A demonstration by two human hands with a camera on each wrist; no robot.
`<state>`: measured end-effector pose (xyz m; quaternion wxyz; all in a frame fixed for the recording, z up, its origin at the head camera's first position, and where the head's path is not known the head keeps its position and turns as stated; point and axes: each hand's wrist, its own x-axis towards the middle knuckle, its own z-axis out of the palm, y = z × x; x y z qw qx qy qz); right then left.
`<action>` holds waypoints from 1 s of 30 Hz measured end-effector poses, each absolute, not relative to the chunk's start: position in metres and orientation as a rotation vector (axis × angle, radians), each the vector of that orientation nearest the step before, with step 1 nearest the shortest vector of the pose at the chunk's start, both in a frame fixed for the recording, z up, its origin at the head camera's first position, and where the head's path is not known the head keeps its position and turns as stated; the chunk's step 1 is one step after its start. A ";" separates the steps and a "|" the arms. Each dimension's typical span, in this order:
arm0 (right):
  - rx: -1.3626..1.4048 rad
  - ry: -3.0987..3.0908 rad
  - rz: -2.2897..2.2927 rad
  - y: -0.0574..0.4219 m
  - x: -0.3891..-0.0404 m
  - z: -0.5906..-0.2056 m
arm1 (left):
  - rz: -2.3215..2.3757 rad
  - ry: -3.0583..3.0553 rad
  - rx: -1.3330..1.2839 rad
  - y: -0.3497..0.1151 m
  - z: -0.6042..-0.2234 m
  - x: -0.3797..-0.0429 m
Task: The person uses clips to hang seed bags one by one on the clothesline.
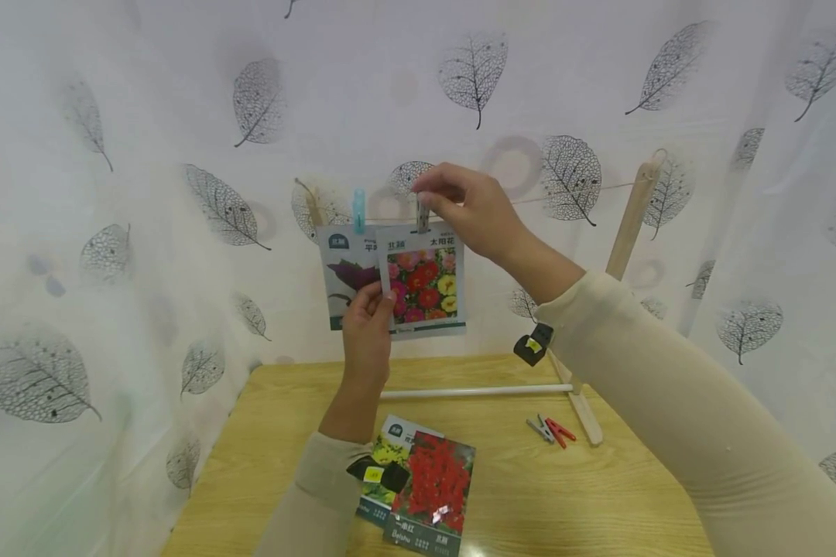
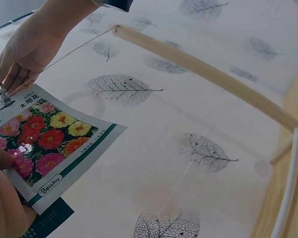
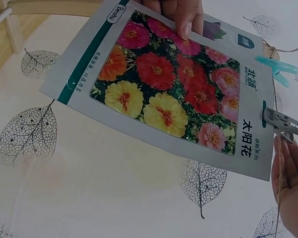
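A seed packet (image 1: 422, 282) with red, pink and yellow flowers hangs upright at the string (image 1: 609, 186). My left hand (image 1: 368, 329) pinches its left edge, thumb on the front. At its top edge sits a grey clothespin (image 3: 283, 123), which my right hand (image 1: 470, 205) pinches between thumb and fingers. The clothespin's tip lies over the packet's top in the right wrist view. Partly behind it, a second packet (image 1: 341, 259) with a dark purple leaf hangs from a light blue clothespin (image 1: 358, 210).
Two more packets, one red-flowered (image 1: 435, 483) and one yellow-flowered (image 1: 390, 449), overlap on the wooden table (image 1: 515, 480). A grey clothespin (image 1: 539, 430) and a red clothespin (image 1: 561, 432) lie at right. The string's wooden post (image 1: 630, 220) joins a white rod (image 1: 481, 391). A leaf-patterned curtain (image 1: 404, 77) stands behind.
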<state>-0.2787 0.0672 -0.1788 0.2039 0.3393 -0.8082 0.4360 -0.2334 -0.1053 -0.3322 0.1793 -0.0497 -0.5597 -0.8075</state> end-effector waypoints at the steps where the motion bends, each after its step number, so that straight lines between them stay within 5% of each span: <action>1: 0.947 -2.259 1.206 0.067 -0.279 -0.179 | -2.289 -1.576 -0.142 -0.105 -0.332 -0.233; 30: 0.940 -2.344 1.098 0.068 -0.276 -0.181 | -2.284 -1.531 -0.167 -0.107 -0.335 -0.234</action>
